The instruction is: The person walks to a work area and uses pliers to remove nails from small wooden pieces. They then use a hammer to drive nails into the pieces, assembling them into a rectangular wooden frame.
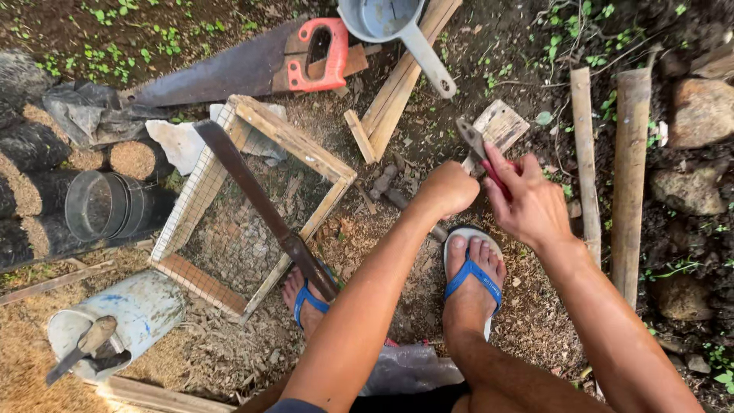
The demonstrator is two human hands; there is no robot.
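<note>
Fingers: right hand [527, 200] is clamping its fingers on the red-handled pliers [480, 153]; left hand [447, 188] is curling into a fist.
Pliers: jaws are pointing toward 11 o'clock, touching the wood block [501, 125].
Frame [294, 141]: lying at 9 o'clock, machete [260, 203] resting across it.

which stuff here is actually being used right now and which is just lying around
In use:
right hand
pliers
small wood block
left hand

Lying about:
hand saw
mesh sieve frame
machete
metal scoop
poles
</note>
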